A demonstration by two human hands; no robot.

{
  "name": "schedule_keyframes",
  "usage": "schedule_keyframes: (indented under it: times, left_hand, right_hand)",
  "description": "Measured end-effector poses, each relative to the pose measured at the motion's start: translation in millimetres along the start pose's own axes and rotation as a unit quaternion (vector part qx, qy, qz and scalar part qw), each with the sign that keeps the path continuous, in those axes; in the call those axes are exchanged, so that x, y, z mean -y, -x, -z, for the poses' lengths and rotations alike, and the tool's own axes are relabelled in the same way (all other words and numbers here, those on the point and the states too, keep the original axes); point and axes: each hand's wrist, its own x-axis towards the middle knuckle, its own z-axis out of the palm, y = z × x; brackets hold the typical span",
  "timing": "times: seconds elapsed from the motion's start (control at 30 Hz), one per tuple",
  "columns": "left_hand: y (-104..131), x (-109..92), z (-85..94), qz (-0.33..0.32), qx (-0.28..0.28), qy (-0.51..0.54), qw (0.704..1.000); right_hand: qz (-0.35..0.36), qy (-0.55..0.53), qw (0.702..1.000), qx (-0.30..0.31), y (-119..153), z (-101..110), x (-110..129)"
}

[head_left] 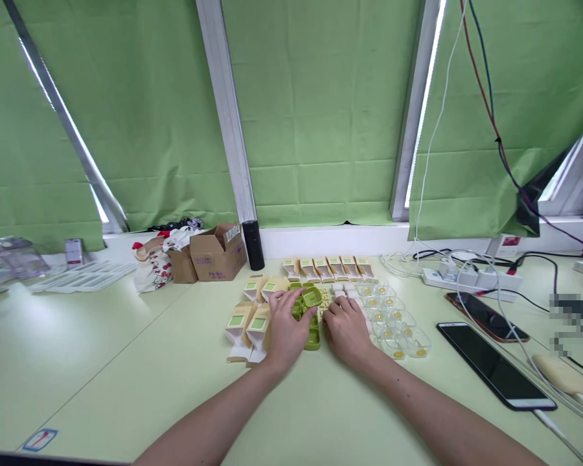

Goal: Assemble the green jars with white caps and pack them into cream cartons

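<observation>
My left hand grips a small green square dish between thumb and fingers, tilted above more green dishes on the table. My right hand is closed with its fingers bent down at the small pale yellow pieces; its fingertips are hidden. White blocks lie just behind and beside that hand. To its right sit several clear plastic cups with yellow round centres. Left of my left hand stand open kraft boxes with green labels.
A row of similar small boxes lines the back. Farther left are a brown carton, a black cylinder and white trays. Phones, cables and a power strip occupy the right side.
</observation>
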Motion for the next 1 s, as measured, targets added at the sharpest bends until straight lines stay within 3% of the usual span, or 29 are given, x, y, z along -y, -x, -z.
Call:
schedule_keyframes:
  times: [0.27,0.5,0.67,0.8,1.0]
  left_hand:
    - [0,-1,0.5,0.013,0.006,-0.006,1.000]
    - [1,5,-0.5,0.020,-0.003,0.009,1.000]
    - [-2,5,-2.3,0.074,-0.006,0.072,0.995]
    - [-5,-1,-5.8,0.149,0.012,0.241,0.959]
    - [-7,-8,-4.4,0.232,0.026,0.357,0.905]
  right_hand:
    - [-0.002,-0.015,1.000,-0.020,3,7,-3]
    - [0.035,-0.034,0.999,0.022,14,12,1]
    - [0.022,-0.064,0.998,-0.009,16,17,2]
    - [0.002,-0.104,0.993,-0.047,18,22,3]
    - [-0.042,-0.131,0.989,0.051,22,32,13]
